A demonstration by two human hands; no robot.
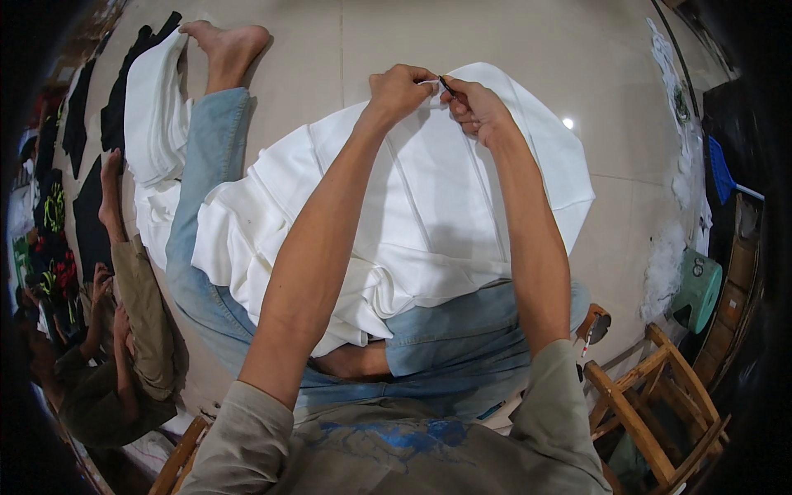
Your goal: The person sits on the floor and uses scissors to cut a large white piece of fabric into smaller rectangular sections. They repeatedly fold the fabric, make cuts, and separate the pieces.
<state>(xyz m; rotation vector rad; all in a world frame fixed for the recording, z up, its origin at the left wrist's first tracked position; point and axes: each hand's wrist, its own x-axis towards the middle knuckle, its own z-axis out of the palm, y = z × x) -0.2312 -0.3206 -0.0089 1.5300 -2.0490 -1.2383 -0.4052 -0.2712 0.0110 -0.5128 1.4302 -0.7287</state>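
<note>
A white garment (pixel 429 206) lies spread over my lap and out onto the tiled floor. My left hand (pixel 398 89) pinches its far edge between closed fingers. Right beside it, my right hand (pixel 476 106) grips a small dark tool (pixel 445 84) whose tip touches the same edge of the cloth. Both forearms reach forward from the lower edge of the picture. I sit in blue jeans with my left leg stretched out and its bare foot (pixel 227 45) at the top left.
Stacked white cloth (pixel 153 115) and dark garments (pixel 82 115) lie at the left. Another seated person (pixel 124 330) is at the lower left. A wooden stool (pixel 652 396), a green stool (pixel 700 289) and white scraps (pixel 672 247) are at the right.
</note>
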